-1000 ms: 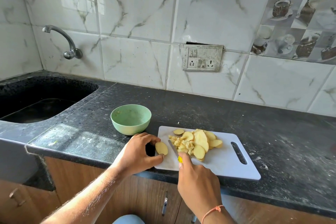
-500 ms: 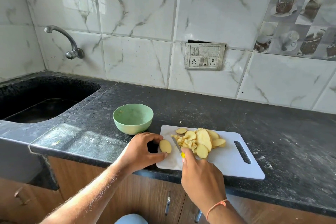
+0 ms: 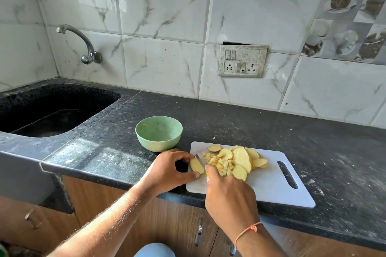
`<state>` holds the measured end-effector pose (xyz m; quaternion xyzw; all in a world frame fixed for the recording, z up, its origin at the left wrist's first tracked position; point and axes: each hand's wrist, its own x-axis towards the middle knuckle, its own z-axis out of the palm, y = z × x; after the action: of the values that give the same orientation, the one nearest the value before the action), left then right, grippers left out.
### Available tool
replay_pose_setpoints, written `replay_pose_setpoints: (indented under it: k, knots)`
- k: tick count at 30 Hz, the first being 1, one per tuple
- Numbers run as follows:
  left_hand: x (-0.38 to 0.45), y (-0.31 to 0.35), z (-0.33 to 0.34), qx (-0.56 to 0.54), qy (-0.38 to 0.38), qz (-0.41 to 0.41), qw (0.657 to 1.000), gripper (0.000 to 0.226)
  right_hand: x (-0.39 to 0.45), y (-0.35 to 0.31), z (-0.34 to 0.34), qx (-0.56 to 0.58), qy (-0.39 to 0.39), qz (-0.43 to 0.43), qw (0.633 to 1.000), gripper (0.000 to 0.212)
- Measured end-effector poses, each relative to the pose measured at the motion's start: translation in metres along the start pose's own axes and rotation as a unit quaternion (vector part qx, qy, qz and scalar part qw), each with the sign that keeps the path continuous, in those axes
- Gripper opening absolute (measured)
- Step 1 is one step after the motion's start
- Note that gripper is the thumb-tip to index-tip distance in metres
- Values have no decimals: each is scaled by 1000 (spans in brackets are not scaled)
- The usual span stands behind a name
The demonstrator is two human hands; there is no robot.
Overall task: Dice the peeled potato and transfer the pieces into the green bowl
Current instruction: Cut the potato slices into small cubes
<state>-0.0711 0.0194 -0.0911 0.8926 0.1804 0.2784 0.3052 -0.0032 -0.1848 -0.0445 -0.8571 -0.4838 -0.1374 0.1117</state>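
Potato slice (image 3: 196,165) at board's (image 3: 271,190) left edge, long axis near-to-far | left hand (image 3: 167,171) pinches it | knife (image 3: 200,158) just right, parallel, gripped by right hand (image 3: 227,192) | bowl (image 3: 158,133) beyond (appears empty).

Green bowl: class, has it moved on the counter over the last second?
No. The green bowl sits just off the far left corner of the white cutting board, exactly as before. Only the camera view has shifted.
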Motion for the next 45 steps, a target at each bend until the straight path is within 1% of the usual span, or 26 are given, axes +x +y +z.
replay_pose_setpoints:
  k: [5, 10, 13, 21, 27, 31, 34, 36, 39, 42, 45]
  knots:
    - [-1, 1, 0, -4, -1, -2, 1000, 55, 5, 4, -1, 12, -6, 20, 1000, 37]
    - [-1, 1, 0, -8, -1, -8, 1000, 53, 1, 5, 1, 36, -7, 17, 999, 33]
    - [0, 1, 1, -14, 0, -12, 1000, 53, 4, 3, 2, 30, -6, 15, 999, 32]
    - [0, 2, 1, -2, 2, -17, 1000, 56, 8, 4, 5, 22, -35, -1, 999, 32]
    - [0, 2, 1, 4, -4, -23, 1000, 58, -16, 15, -2, 32, -68, -25, 997, 25]
    - [0, 1, 1, -4, -8, -30, 1000, 58, -41, 19, -10, 50, -88, -7, 995, 30]
    - [1, -1, 1, -3, -11, -39, 999, 58, -51, 19, -15, 34, -102, 3, 994, 32]
    - [1, -1, 1, 0, -11, -47, 999, 59, -55, 20, -18, 35, -97, 16, 995, 33]
    - [1, 0, 1, 4, -8, -53, 999, 58, -54, 22, -20, 56, -66, 33, 996, 32]
    - [1, 0, 1, 5, -5, -54, 999, 56, -44, 21, -21, 73, -25, 32, 997, 30]
    - [1, 0, 0, 8, -6, -54, 998, 55, -29, 17, -18, 69, -11, 22, 997, 30]
